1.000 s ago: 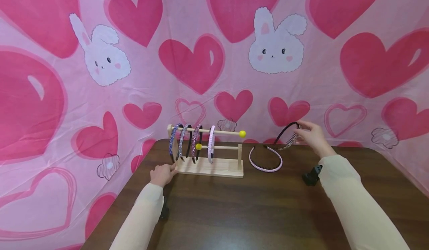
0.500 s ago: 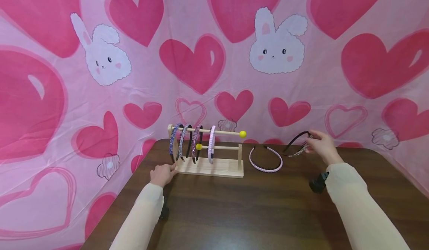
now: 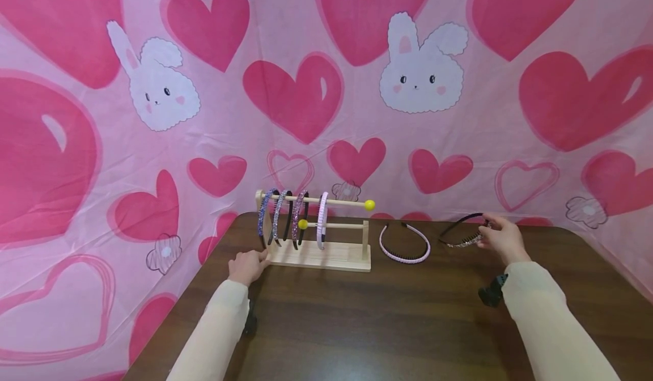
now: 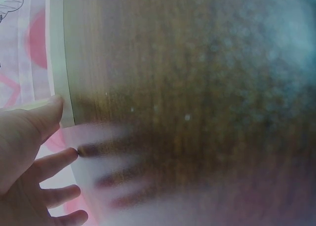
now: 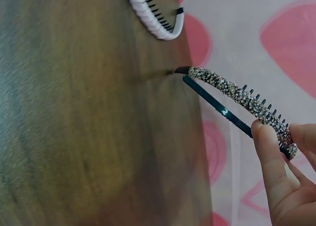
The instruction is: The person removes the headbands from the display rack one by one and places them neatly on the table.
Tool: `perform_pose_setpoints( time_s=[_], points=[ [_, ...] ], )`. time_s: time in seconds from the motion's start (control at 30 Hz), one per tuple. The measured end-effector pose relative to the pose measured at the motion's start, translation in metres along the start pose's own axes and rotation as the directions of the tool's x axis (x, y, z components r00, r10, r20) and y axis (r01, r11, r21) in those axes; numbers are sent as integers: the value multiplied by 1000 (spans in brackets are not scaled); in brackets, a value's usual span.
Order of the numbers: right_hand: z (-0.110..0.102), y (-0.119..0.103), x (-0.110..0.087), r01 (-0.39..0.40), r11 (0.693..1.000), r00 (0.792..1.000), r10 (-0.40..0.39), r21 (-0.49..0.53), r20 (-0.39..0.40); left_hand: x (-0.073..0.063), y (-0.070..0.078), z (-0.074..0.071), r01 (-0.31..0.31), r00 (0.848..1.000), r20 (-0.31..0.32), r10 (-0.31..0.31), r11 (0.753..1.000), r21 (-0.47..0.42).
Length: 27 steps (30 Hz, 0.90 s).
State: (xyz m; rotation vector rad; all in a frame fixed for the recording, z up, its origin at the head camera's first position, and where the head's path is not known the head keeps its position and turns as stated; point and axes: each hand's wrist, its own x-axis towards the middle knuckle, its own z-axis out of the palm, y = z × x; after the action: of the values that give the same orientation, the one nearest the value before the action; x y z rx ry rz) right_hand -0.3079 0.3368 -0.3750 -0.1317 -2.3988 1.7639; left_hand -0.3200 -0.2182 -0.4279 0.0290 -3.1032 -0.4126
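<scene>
A wooden headband stand [image 3: 339, 261] stands at the middle of the brown table. Blue, silver, pink glittery headbands and a pale lilac one [image 3: 321, 219] hang on its upper bar. My left hand [image 3: 246, 266] touches the left end of its base; in the left wrist view the thumb [image 4: 52, 112] rests against the base's edge and the other fingers spread loosely. My right hand [image 3: 502, 239] pinches one end of a rhinestone-covered black toothed headband [image 5: 227, 88] between thumb and fingers. Its other end points left, low over the table at the back right.
A lilac headband [image 3: 406, 259] lies on the table [image 3: 367, 318] between the stand and my right hand. Yellow balls [image 3: 369, 204] cap the stand's bars. A pink heart-and-rabbit cloth [image 3: 352, 120] hangs behind the table's back edge.
My right hand has moved right and down with the rhinestone headband, from beside the lilac one to low over the table. The left hand and the stand have stayed put.
</scene>
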Motion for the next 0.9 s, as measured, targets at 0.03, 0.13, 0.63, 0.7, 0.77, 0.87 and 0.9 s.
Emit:
perform_pose_setpoints(
  time_s=[0.03, 0.13, 0.63, 0.7, 0.77, 0.87, 0.9],
  points=[
    [-1, 2, -1, -13, 1000, 1000, 13, -6, 2, 0, 0, 0, 1, 1000, -1, -1, 1000, 1],
    [-2, 8, -3, -49, 999, 999, 49, -19, 9, 0, 0, 0, -1, 1000, -8, 1, 1000, 1],
    [-5, 27, -11, -193, 981, 980, 191, 26, 65, 2, -1, 1, -9, 1000, -11, 9, 1000, 3],
    [-5, 29, -13, -199, 980, 977, 198, 4, 75, 1, -1, 1, -5, 1000, -8, 5, 1000, -3],
    [-5, 31, -16, -193, 981, 977, 194, -21, 89, 1, -1, 1, -3, 1000, -6, 3, 1000, -6],
    [-4, 34, -18, -182, 982, 977, 185, -40, 107, 0, 0, 1, -3, 1000, -6, 3, 1000, -3],
    [-4, 35, -18, -180, 983, 976, 184, -41, 114, 0, 0, 1, -5, 1000, -4, 5, 1000, -1]
  ],
)
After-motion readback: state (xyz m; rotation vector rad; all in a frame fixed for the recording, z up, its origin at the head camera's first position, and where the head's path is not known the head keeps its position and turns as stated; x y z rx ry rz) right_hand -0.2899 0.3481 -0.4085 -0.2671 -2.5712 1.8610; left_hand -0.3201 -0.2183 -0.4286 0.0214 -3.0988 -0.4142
